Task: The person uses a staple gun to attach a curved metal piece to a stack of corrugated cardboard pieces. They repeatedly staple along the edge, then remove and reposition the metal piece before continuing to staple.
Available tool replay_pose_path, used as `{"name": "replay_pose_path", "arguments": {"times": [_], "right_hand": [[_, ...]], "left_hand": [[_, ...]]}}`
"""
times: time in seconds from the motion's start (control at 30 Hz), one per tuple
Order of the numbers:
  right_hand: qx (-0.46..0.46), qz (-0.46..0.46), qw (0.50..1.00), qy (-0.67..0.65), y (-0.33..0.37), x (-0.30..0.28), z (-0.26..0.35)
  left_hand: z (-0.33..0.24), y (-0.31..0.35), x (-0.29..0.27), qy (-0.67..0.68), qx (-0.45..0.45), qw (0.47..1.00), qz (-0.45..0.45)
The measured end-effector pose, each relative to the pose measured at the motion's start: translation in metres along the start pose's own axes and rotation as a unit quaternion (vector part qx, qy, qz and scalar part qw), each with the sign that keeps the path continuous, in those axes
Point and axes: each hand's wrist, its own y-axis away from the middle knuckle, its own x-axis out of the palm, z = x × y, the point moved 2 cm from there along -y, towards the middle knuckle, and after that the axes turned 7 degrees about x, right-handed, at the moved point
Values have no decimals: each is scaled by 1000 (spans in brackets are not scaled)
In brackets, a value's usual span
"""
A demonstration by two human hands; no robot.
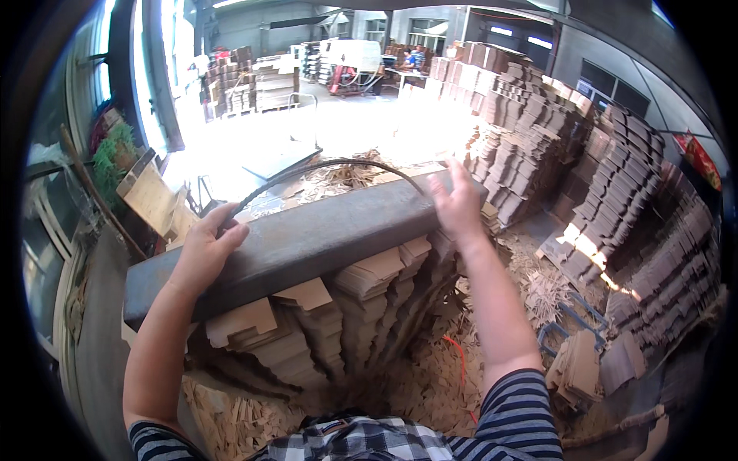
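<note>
A long dark grey rectangular beam (330, 230) lies slantwise across the tops of several stacks of cut cardboard pieces (307, 294). Above it bows a thin dark curved strap (330, 163), one end by each hand. My left hand (209, 247) is over the beam's left part, its fingers curled at the strap's left end. At the beam's far right end, my right hand (459, 201) has its fingers stretched upward and apart, with the thumb close to the strap's right end. The stacks' far sides are hidden under the beam.
Cardboard scraps (438, 369) cover the floor around the stacks. Tall piles of cardboard (530, 131) stand on the right, with a blue frame (573, 323) low beside them. A wooden board (150, 196) and a pole lean at left. Another person (411, 59) is far back.
</note>
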Motion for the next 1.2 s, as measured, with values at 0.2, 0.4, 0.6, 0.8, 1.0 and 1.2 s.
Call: {"name": "replay_pose_path", "arguments": {"times": [0.2,0.4,0.6,0.8,1.0,1.2], "right_hand": [[-18,207,972,-107,-41,40,-62],[-4,248,934,-258,-34,60,-34],[23,248,928,-279,-34,70,-30],[0,202,948,-246,-34,72,-32],[-16,181,960,-213,-36,74,-32],[-12,206,951,-231,-34,69,-31]], "left_hand": [[10,-2,4,46,-12,996,-70],[23,5,-3,41,-28,994,-99],[21,0,1,75,-2,988,-133],[17,-2,5,54,-7,988,-145],[19,-3,4,74,-9,985,-155],[22,-1,6,76,-20,984,-160]]}}
